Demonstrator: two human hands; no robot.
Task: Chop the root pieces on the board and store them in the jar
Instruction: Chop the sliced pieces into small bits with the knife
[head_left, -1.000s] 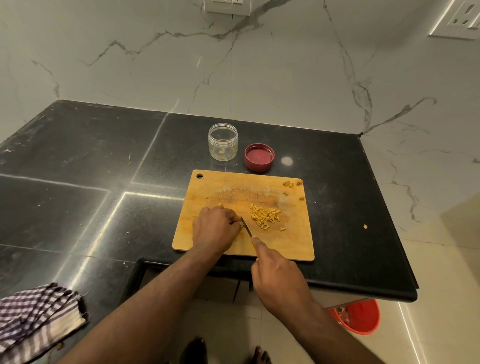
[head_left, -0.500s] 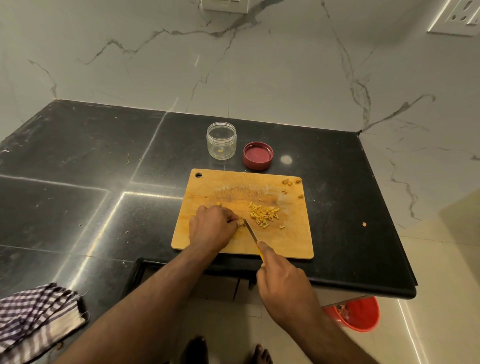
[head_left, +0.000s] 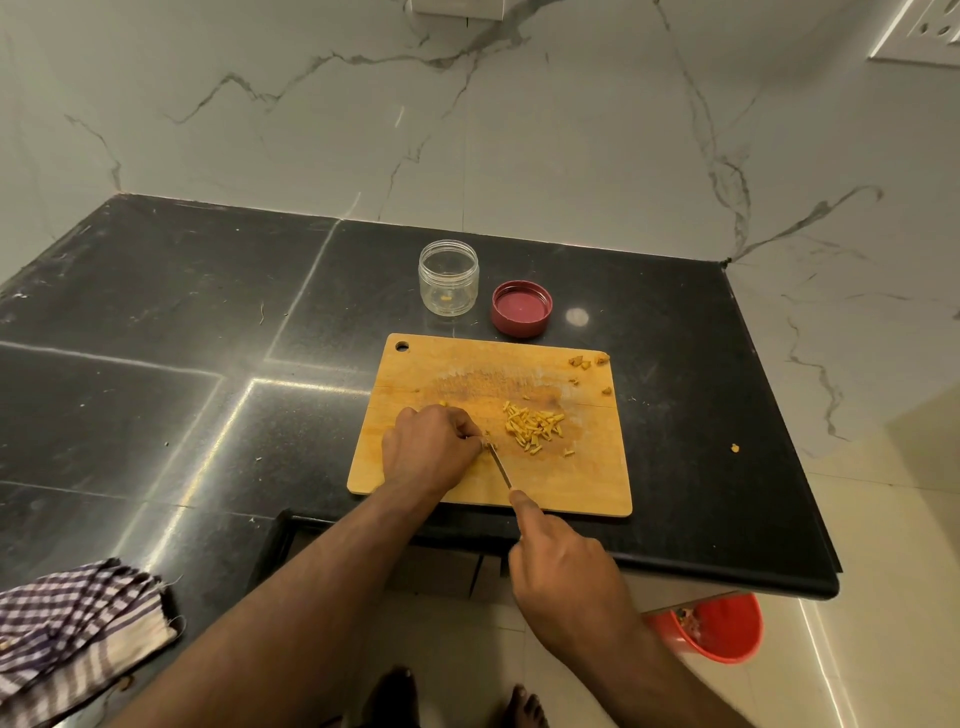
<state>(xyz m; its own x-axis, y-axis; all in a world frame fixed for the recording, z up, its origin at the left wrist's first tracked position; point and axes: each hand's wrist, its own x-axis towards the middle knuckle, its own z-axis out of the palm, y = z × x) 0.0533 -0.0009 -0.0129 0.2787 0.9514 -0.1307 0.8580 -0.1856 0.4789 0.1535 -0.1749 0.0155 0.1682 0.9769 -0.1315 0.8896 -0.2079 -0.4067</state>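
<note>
A wooden cutting board (head_left: 587, 478) lies on the black counter. A heap of chopped yellow root strips (head_left: 534, 426) sits at its middle right, and a few root scraps (head_left: 586, 361) lie at its far right corner. My left hand (head_left: 428, 449) is curled over a root piece at the board's left and pins it down; the piece is mostly hidden. My right hand (head_left: 563, 571) grips a knife (head_left: 500, 466) by the handle, its blade tip right at my left fingertips. Behind the board stands an open clear jar (head_left: 448, 278) holding a tiny yellow bit.
The jar's red lid (head_left: 521, 308) lies upside down to the jar's right. A stray root bit (head_left: 734, 447) sits on the counter (head_left: 156, 312) right of the board. A checked cloth (head_left: 78, 629) lies at the front left. A red bucket (head_left: 719, 631) stands on the floor below the counter edge.
The knife and my right hand have drawn back slightly toward me and moved again at the root under my left fingers. My left hand stays in place on the board.
</note>
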